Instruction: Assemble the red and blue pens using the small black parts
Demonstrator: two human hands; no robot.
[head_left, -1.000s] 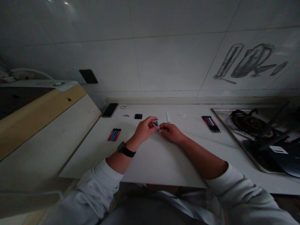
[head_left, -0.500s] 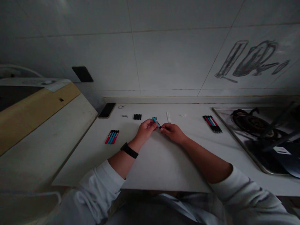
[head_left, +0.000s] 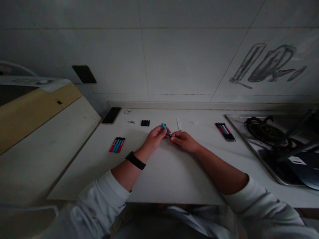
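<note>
Between my two hands is a blue and black pen (head_left: 165, 128), held tilted above the white counter. My left hand (head_left: 156, 136) is closed around its blue upper part, and my right hand (head_left: 183, 140) pinches the dark lower end. Fingertips hide part of the pen. Just beyond lie several black grips (head_left: 145, 123), small springs (head_left: 131, 122), thin white refills (head_left: 178, 124) and tiny white pieces (head_left: 194, 122). Red and blue pen barrels (head_left: 117, 145) rest to the left. A row of pens (head_left: 225, 132) with black lower ends lies to the right.
A phone (head_left: 111, 115) lies at the back left of the counter (head_left: 171, 179), beside a small ring-shaped item (head_left: 128, 112). A gas stove (head_left: 264, 132) takes up the right side. A pale box-like cabinet (head_left: 45, 132) borders the left. The tiled wall (head_left: 179, 63) rises behind.
The view has shifted slightly. Both hands stay together on the pen, with its blue part showing a little more. Nothing on the counter has visibly been moved.
</note>
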